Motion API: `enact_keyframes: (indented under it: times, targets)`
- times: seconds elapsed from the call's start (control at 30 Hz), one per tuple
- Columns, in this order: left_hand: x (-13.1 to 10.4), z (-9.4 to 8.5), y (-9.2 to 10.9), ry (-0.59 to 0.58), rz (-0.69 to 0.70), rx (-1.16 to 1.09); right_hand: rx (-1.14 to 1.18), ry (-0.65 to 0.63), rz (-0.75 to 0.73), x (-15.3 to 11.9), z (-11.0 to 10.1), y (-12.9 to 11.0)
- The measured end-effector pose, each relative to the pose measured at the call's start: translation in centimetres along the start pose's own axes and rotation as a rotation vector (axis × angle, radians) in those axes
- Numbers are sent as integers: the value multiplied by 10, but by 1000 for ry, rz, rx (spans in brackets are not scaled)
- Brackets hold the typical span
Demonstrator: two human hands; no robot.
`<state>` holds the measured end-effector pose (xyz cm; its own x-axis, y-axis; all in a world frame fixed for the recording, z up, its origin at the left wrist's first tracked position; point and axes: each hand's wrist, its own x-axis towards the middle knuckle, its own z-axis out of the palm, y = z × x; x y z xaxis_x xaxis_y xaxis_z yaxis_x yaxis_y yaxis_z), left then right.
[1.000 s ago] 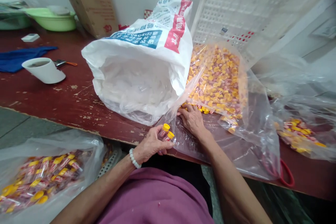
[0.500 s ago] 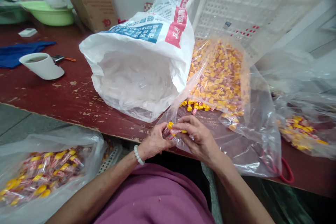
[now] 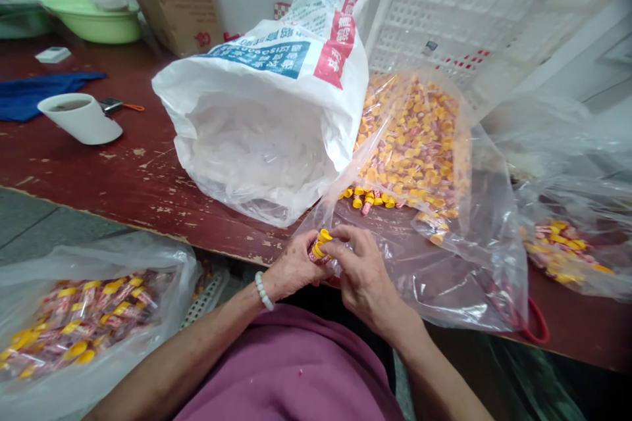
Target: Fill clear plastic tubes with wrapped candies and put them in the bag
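My left hand [image 3: 295,264], with a beaded bracelet at the wrist, is closed around several small yellow-capped tubes [image 3: 318,248] at the table's front edge. My right hand [image 3: 359,266] meets it from the right, its thumb and index finger pinched at the yellow caps. Whether a tube is between those fingertips is too small to tell. Behind my hands, a clear plastic bag [image 3: 459,283] lies on the table with a heap of yellow-capped tubes [image 3: 409,135] inside. Left of the heap, a large white sack [image 3: 261,145] lies with its mouth open towards me.
Below the table at left, a bag [image 3: 172,256] holds larger packed yellow-capped pieces. On the red table [image 3: 113,177] are a white cup [image 3: 81,125], blue cloth [image 3: 44,95] and green basin [image 3: 93,23]. Another bag [image 3: 607,243] lies at right; a white crate [image 3: 474,13] leans behind.
My right hand's fingers have drawn in over the caps. The tube that lay sideways between my hands now no longer shows there, and the yellow caps sit grouped in my left hand.
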<state>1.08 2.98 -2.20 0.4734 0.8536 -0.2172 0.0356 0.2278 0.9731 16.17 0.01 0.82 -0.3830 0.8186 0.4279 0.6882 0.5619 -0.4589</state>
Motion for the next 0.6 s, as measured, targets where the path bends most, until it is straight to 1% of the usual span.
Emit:
enact_keyframes:
  times: [0.1, 0.2, 0.3, 0.4, 0.47, 0.53, 0.6]
  targets:
    - [1, 0, -2, 23, -11, -24, -7, 17, 11, -6, 13, -3]
    - [-1, -3, 4, 23, -48, -67, 177, -18, 57, -7, 17, -7]
    - [-5, -10, 10, -31, -101, -167, 303, -40, 122, -6, 14, -9]
    - [-10, -13, 9, -125, -105, -388, 254, -96, 148, -7, 15, -8]
    - [-12, -11, 7, -168, -86, -519, 198, -120, 130, -9, 20, -5]
    - [-14, -7, 6, -181, -86, -571, 161, -95, 92, -10, 27, -2]
    - [-15, -2, 6, -182, -117, -591, 147, -18, 52, -9, 33, 0]
